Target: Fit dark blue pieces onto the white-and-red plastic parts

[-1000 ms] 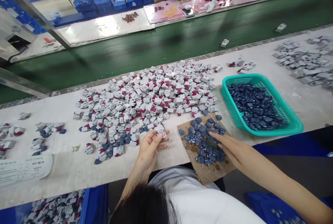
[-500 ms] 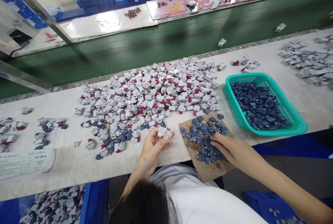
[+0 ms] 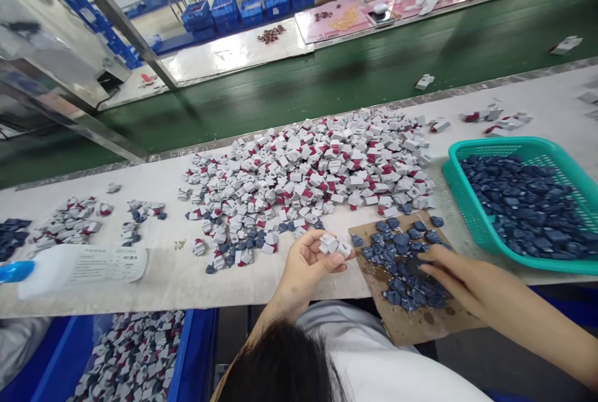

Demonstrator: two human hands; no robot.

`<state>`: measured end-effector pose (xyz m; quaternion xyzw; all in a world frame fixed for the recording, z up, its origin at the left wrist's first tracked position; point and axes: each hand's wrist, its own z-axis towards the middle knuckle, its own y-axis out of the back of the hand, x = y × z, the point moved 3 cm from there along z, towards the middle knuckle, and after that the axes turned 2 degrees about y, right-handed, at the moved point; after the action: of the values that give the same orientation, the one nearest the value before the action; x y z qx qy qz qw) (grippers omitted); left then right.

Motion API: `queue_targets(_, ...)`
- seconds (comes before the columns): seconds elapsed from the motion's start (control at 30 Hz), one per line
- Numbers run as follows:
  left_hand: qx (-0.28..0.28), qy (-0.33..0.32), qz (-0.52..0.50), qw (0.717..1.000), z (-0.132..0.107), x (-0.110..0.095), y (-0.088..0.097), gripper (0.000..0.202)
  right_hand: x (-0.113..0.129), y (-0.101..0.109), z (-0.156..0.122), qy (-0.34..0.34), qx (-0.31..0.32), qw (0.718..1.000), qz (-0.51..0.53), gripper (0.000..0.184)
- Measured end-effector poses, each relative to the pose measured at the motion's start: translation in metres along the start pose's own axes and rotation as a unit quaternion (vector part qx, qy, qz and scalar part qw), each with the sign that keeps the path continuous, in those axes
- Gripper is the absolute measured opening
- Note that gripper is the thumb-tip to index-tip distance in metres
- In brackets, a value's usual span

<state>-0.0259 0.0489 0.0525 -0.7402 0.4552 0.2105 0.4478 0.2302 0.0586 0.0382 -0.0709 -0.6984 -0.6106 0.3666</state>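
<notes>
Your left grip [image 3: 312, 262] is pinched around a pale-grey piece [image 3: 329, 244], held just above the worktop [image 3: 172, 287]; it looks blocky and matt, with stepped edges and two lumps side by side, though you cannot tell whether that is one piece or two together. Take your left grip as the centre of a clock with twelve pointing away from you: your right grip [image 3: 455, 274] lies at three o'clock, fingertips drawn close together among dark-blue pieces [image 3: 406, 295], and whether it pinches one cannot be told. Those pieces are small, faceted and slightly glossy, too overlapped to count, on one brown board [image 3: 432, 326] with darker stains. Between two and three o'clock, just past the board, sits one green basket [image 3: 471, 218] of similar dark-blue pieces, again beyond counting. At twelve o'clock spreads one large heap [image 3: 308, 171] of grey-and-dark-red pieces, uncountable, with some dark blue mixed in at its near left edge. At nine o'clock, well apart, one white bottle [image 3: 93, 271] with a blue tip lies on its side; at eight, lower down, is a blue crate [image 3: 65, 358] of mixed pieces. Past the heap runs a green strip [image 3: 261, 90] carrying two pale pieces [image 3: 425, 82], one at one o'clock, the other nearer two.
</notes>
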Motion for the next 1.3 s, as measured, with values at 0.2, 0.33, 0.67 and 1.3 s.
queue_targets(0.2, 0.021, -0.048, 0.039, 0.998, -0.010, -0.003, -0.008, 0.041, 0.069, 0.019, 0.013, -0.007, -0.134, 0.980, 0.144, 0.022)
queue_targets(0.33, 0.035, -0.064, 0.064, 0.995, -0.014, -0.003, -0.010, 0.039, 0.095, 0.007, 0.024, 0.025, -0.102, 0.977, 0.188, 0.029)
queue_targets(0.67, 0.039, -0.090, 0.113, 0.989, -0.020, -0.012, -0.009, 0.035, 0.104, 0.003, 0.035, 0.108, -0.032, 0.980, 0.162, 0.014)
queue_targets(1.3, 0.132, -0.097, 0.274, 0.948, -0.007, 0.006, -0.001, 0.023, 0.085, -0.016, 0.075, -0.020, 0.077, 0.932, 0.353, 0.049)
